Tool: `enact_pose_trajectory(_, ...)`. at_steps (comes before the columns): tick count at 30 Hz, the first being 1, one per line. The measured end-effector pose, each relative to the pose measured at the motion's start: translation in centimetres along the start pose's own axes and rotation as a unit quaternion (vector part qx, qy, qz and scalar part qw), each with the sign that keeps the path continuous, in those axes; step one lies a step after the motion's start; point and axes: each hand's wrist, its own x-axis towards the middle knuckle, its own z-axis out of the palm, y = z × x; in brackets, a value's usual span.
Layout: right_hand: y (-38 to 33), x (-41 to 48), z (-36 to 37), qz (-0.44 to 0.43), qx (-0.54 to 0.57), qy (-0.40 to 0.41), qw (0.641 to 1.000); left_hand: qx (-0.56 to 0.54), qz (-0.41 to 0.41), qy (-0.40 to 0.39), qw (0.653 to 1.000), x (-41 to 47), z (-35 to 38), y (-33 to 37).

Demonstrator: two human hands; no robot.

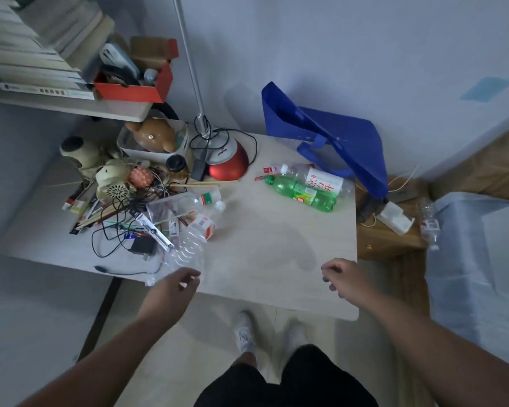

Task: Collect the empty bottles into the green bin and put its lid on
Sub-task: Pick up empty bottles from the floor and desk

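Observation:
Two empty bottles lie side by side at the table's far right: a green bottle (303,193) and a clear bottle with a white and red label (318,180). Near the clutter lie a clear bottle with a green band (188,203) and a crumpled clear bottle with an orange label (202,229). My left hand (174,286) hovers at the crumpled bottle's lower end, fingers loosely apart, with no clear grip on it. My right hand (340,277) hangs over the table's front right corner, fingers curled down, holding nothing. No green bin or lid is in view.
Cables, chopsticks, toys and a red lamp base (229,165) crowd the table's left side. A blue bag (344,136) leans at the back right. Another clear bottle (430,226) stands beside a translucent box (470,259) right of the table (276,259).

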Motion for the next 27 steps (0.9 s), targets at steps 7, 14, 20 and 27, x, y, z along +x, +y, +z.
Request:
enact_pose_trajectory(7, -8.9, 9.2, -1.9, -0.096, -0.165, 0.094, 0.977, 0.209, 0.021, 0.127, 0.969, 8.0, -2.2, 3.1)
enact_pose_trajectory(14, -12.3, 13.5, -3.5, -0.139, -0.317, 0.182, 0.921, 0.222, -0.036, 0.049, 0.973, 10.4, -0.8, 2.2)
enact_pose_trajectory(20, -10.6, 14.3, -2.7, -0.095, -0.358, 0.144, 0.918, 0.139, -0.021, 0.05, 0.989, 10.6, 0.6, 1.8)
enact_pose_trajectory(27, -9.2, 12.5, -0.5, -0.062, -0.307, 0.108, 0.943, 0.026, -0.045, 0.038, 0.998, 8.9, 2.3, 1.8)
